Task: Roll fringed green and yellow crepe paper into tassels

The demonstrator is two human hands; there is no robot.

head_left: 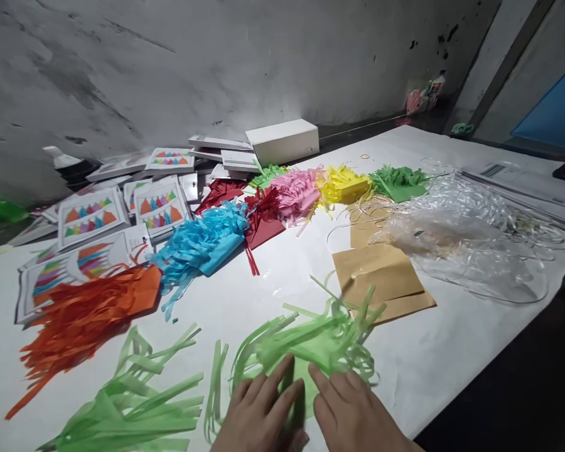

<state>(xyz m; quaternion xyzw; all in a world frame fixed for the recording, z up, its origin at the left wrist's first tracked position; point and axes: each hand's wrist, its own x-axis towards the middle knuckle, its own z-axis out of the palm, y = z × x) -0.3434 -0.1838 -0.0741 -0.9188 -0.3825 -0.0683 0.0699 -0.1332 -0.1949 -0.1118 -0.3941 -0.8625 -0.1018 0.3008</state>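
Note:
A light green fringed tissue piece lies on the white-covered table near the front edge, its strips fanned out. My left hand rests on its near part, fingers apart and stretched forward. Beside it, my right hand touches the same tissue with its index finger extended, the other fingers slightly bent. Neither hand is seen gripping anything. To the left lies another light green fringed bundle, apart from my hands.
Behind are orange, blue, red, pink, yellow and dark green tissue bundles. Brown paper and clear plastic with white string lie right. Printed packs and a white box stand near the wall.

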